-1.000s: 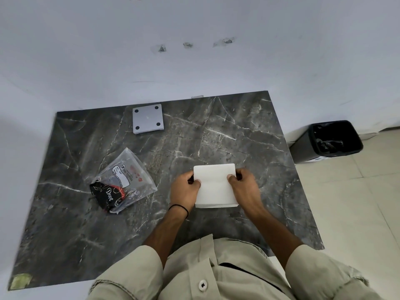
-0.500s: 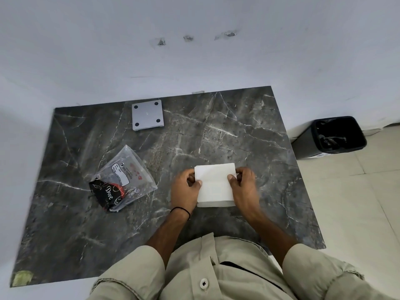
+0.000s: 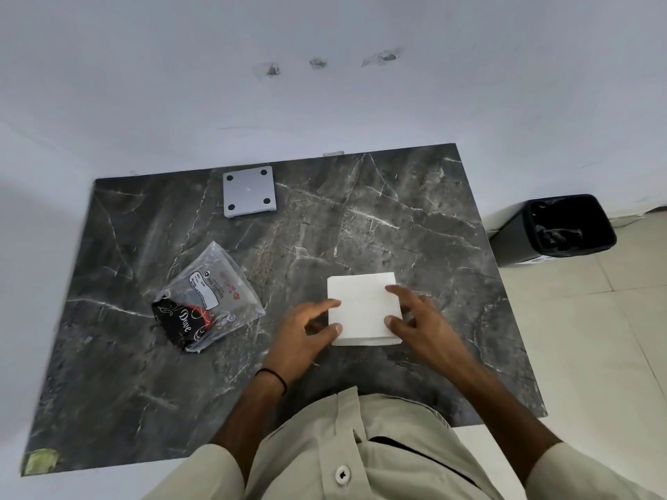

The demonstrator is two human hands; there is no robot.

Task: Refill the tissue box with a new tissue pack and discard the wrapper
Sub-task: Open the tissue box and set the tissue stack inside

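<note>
One dark marble table (image 3: 415,218) stands against a white wall; a black bin (image 3: 563,229) on tiled floor. The wrapper (image 3: 207,301) reads "Dove". Left hand (image 3: 303,335) and right hand (image 3: 420,321), fingers spread, touch the tissue stack (image 3: 362,304).

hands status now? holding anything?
Left hand: open, fingertips at the tissue stack edge, no grip.
Right hand: open, fingers resting on it, no grip.

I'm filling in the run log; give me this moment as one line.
tissue stack: on table | left hand: open | right hand: open | wrapper: on table | bin: floor
</note>
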